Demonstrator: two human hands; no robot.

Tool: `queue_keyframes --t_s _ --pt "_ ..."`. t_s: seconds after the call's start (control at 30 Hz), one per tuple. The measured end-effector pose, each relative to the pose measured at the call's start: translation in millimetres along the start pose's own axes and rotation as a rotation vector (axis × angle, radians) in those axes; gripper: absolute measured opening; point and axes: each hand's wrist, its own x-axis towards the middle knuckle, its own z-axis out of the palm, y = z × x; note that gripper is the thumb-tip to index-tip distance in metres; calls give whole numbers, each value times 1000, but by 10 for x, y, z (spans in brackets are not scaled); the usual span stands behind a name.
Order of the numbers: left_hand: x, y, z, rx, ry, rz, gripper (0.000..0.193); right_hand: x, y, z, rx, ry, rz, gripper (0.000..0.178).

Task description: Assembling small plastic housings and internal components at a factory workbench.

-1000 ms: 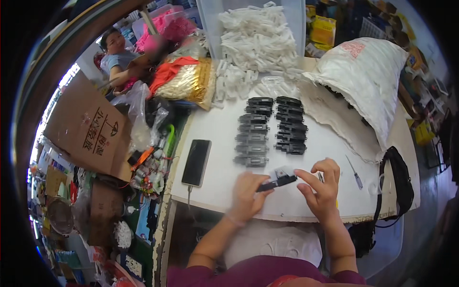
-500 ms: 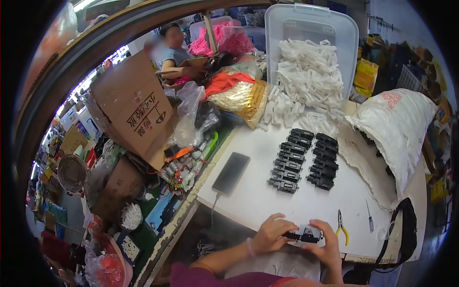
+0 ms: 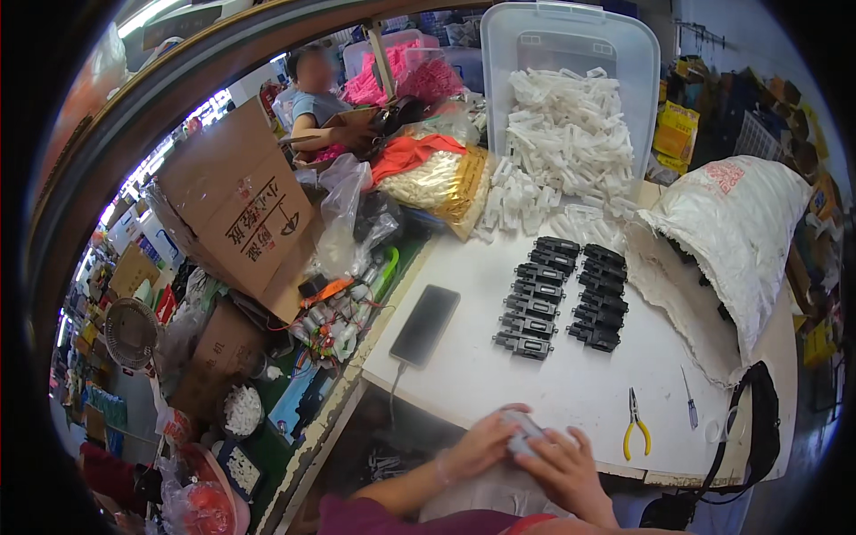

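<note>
While 2 columns of black casings lie beyond, pliers to the right, your left hand and right hand pinch a grey part by the table edge, long axis slanting far-left to near-right.

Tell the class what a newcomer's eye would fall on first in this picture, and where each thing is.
Probably the heap of white parts at the far edge of the table, running out of a clear bin. Next come two columns of black parts mid-table, a big white sack gaping to their right. At the near edge, the left hand and right hand hold a small grey piece.
</note>
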Motion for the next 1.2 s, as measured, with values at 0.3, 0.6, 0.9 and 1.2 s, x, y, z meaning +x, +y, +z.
queue_keyframes --t_s 0.3,0.6,0.9,1.2 --pt "-1330 477 -1195 243 336 -68 36 -31 193 -47 307 195 142 22" --pt "-1975 -29 -1502 -216 572 73 39 -57 269 90 382 68 116 15" --pt "-1955 -477 -1875 -15 1059 -148 42 -43 308 12 333 84 79 15" --pt "-1985 -1167 -2400 912 1387 -195 39 -71 277 18 314 170 79 19"
